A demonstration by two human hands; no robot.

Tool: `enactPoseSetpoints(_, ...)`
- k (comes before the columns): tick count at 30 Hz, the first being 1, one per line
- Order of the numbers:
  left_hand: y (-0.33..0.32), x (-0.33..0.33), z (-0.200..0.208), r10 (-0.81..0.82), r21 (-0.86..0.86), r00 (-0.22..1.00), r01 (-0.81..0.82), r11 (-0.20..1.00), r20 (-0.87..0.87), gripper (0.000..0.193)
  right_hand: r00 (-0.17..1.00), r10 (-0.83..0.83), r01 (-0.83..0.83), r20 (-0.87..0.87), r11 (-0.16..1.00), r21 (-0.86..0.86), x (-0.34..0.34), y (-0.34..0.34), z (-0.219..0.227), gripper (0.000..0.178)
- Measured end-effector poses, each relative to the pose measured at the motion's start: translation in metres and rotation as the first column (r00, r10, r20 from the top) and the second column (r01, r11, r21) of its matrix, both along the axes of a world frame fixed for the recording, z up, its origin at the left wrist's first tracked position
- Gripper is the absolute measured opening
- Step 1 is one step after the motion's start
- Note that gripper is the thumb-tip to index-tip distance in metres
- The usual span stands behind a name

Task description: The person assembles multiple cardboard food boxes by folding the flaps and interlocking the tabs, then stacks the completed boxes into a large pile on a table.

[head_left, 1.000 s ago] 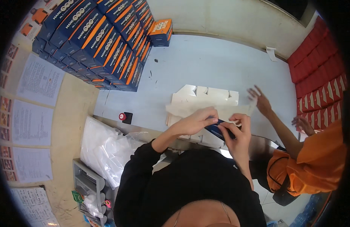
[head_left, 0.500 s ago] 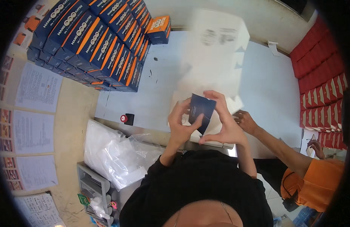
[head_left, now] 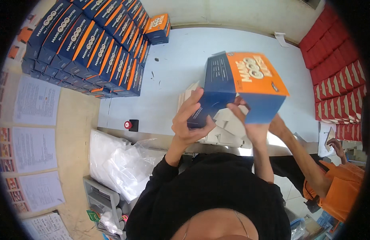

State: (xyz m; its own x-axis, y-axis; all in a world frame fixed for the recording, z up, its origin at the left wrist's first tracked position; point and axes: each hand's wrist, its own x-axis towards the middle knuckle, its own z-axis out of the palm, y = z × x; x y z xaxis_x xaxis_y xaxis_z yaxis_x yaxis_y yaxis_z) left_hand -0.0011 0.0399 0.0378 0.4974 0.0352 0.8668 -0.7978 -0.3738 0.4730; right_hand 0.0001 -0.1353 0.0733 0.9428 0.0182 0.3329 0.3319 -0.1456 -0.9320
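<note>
A carton box [head_left: 257,76], with an orange printed face and dark blue sides, is held up above the table, partly unfolded. At its left, my left hand [head_left: 189,118] grips a dark blue end flap between thumb and fingers. My right hand [head_left: 255,128] holds the near right side; its thumb shows at the open edge and the other fingers are hidden behind the blue panel. Beneath the box lie flat white carton blanks [head_left: 223,136], largely covered by the box and my hands.
Finished blue-and-orange boxes [head_left: 93,48] are stacked at the far left, red boxes [head_left: 339,80] at the right. A round red-topped stamp [head_left: 128,125] sits by a black pad. Clear plastic bags [head_left: 121,164] lie near left. A co-worker's arm [head_left: 301,156] reaches in from the right.
The white sheet has swung over into a box shape, its orange and blue printed side now showing. My left hand has shifted slightly left; my right hand has moved right and down.
</note>
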Motion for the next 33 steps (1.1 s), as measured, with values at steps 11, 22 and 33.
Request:
enactPoseSetpoints(11, -0.015, -0.027, 0.01, -0.302, -0.196, 0.91, 0.253, 0.947, -0.284, 0.071, 0.818, 0.377, -0.328, -0.434, 0.926, 0.186, -0.012, -0.013, -0.027, 0.033)
enactPoseSetpoints(22, 0.023, -0.004, -0.017, -0.467, -0.72, 0.771, 0.016, 0.694, -0.433, 0.121, 0.874, 0.107, -0.32, -0.474, 0.86, -0.396, -0.006, -0.03, -0.004, 0.029)
enactPoseSetpoints(33, -0.025, -0.015, -0.053, -0.332, -0.215, 0.778, 0.254, 0.943, -0.534, 0.075, 0.798, 0.485, -0.417, -0.359, 0.873, 0.251, -0.009, -0.023, -0.001, 0.028)
